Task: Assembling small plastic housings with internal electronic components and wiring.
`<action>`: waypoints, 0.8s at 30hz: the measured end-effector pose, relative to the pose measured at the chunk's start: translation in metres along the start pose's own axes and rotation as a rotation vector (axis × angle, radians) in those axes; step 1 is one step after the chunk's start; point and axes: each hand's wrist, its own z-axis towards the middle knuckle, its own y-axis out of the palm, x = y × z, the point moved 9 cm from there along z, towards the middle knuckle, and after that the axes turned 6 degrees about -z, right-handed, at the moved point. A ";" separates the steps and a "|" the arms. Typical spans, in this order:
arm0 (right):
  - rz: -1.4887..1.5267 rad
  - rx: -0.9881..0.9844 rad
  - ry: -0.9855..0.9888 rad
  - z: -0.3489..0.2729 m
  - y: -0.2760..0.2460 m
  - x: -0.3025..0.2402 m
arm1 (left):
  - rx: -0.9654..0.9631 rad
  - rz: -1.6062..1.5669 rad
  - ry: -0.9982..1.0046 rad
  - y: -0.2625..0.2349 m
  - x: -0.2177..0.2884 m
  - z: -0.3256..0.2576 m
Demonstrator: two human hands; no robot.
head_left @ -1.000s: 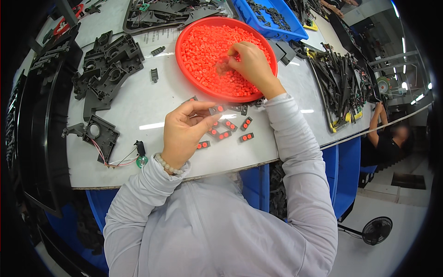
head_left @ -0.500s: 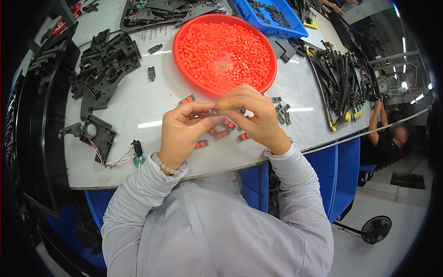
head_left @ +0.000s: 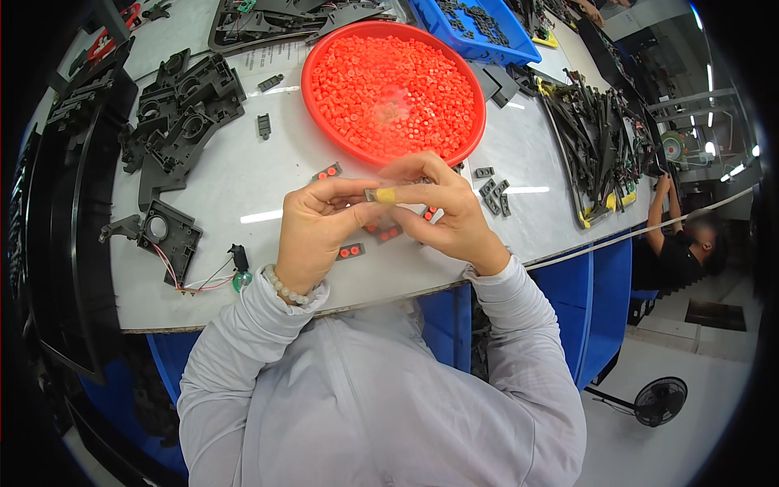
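Note:
My left hand (head_left: 310,235), with a beaded bracelet at its wrist, pinches a small dark grey plastic holder (head_left: 371,196) between thumb and fingers. Against the same piece presses the index finger of my right hand (head_left: 458,219), which has yellow tape round it; the thumb is bent below. The fingers cover most of the holder. Under and around the hands lie several similar holders with red caps in them, one (head_left: 350,252) beside my left thumb and another (head_left: 327,173) behind the left fingers. Just beyond is a round red tray (head_left: 311,109) full of small red caps (head_left: 349,73).
Several holders without caps (head_left: 489,191) lie right of my right hand. Black moulded housings (head_left: 191,114) and a wired part (head_left: 166,239) sit at left. A blue bin (head_left: 519,55) stands behind, a tray of black strips (head_left: 592,138) at right. Another person (head_left: 686,252) is at far right.
My right index finger has swung left and now lies flatter over the holder. My left hand stays nearly in place. The whole view has shifted slightly.

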 end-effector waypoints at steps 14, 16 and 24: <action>-0.373 0.174 0.113 -0.056 -0.047 0.021 | -0.056 0.141 -0.017 0.011 -0.010 0.001; -0.552 0.172 0.157 -0.075 -0.057 0.031 | -0.066 0.184 -0.048 0.013 -0.011 0.001; -0.552 0.052 0.171 -0.079 -0.049 0.039 | -0.042 0.274 -0.063 0.011 -0.012 0.001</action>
